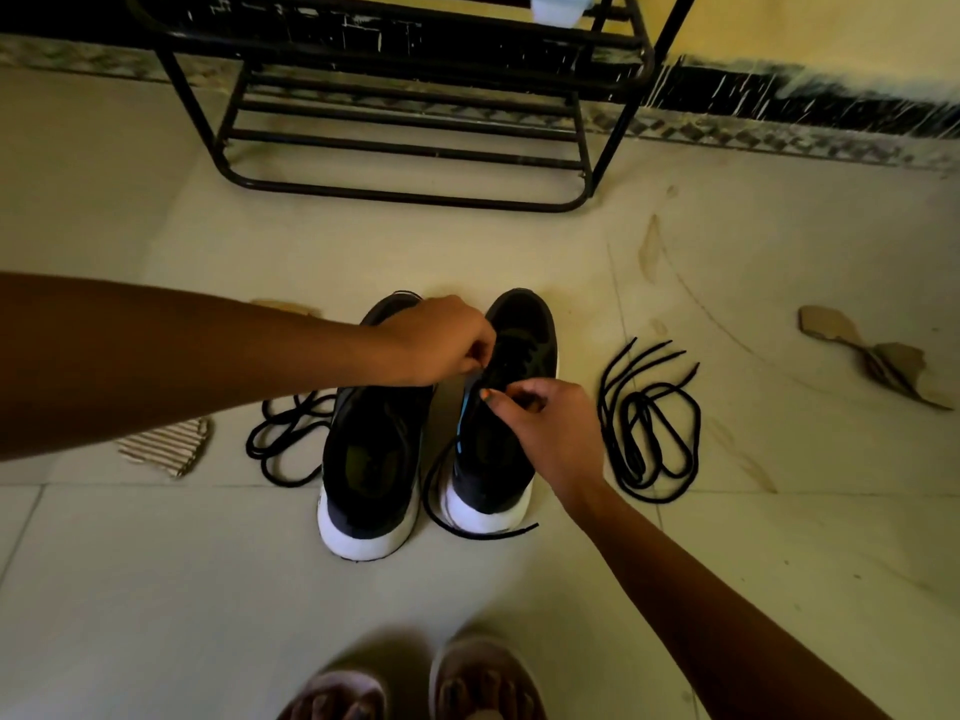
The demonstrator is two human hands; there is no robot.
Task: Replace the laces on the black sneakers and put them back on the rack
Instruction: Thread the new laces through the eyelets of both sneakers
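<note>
Both hands pinch the lace on one black sneaker, in front of the rack point(415, 192).

A loose lace coil point(280, 444) lies left of the fingers. The left-side sneaker point(371, 459) sits under the left hand point(441, 340), whose curled fingers pinch the threaded lace point(467, 530) at the right-side sneaker point(519, 324). Just beside it, the right hand point(545, 428) pinches the same lace between thumb and forefinger. A second coil point(649, 433) lies right of the fingers. The lace looks light and limp and is best held near its stiff tip. The sneakers seem light enough to lift by the heel collar.
</note>
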